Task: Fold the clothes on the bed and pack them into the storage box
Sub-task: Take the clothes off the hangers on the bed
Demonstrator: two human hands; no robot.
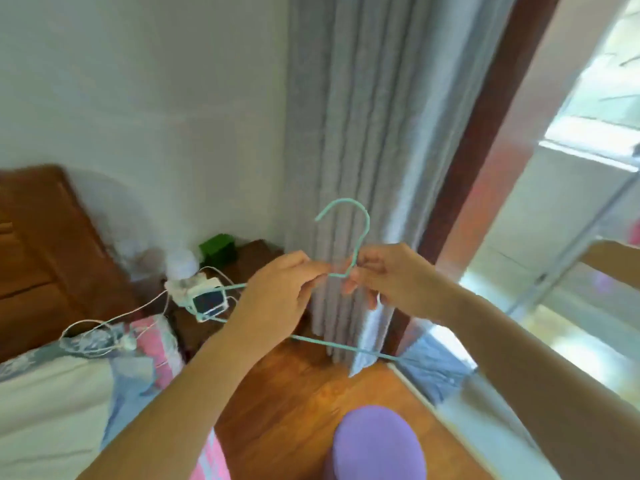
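A thin mint-green wire hanger is held up in front of the person, its round-section wire smooth and matte, bent at the top into an open hook that curves above the fingers. The left hand comes in from the lower left with the forearm raised, back of the hand toward the camera, and its fingers are together, pinching the short bend of wire at the base of the neck. The right hand reaches in from the right, wrist bent inward, its fingers curled and clamped on the neck just beside the left fingertips, so the two hands nearly touch. Below the hands the hanger's long straight bottom bar slants down to the right, and another stretch of wire runs left from behind the left hand. Behind the fingers hangs a grey pleated curtain of soft, vertically ribbed cloth, with a dark wooden frame to its right. Left of the left fingers, on a dark wooden worktop, are a white charger block with a dark face, tangled white cables and a green box. The bed lies to the lower left of the hands, covered in cream cloth with a blue and pink patterned pillow. Below the fingers is glossy orange-brown wooden floor and a rounded matte purple shape. Folded clothes and the storage box are out of view.
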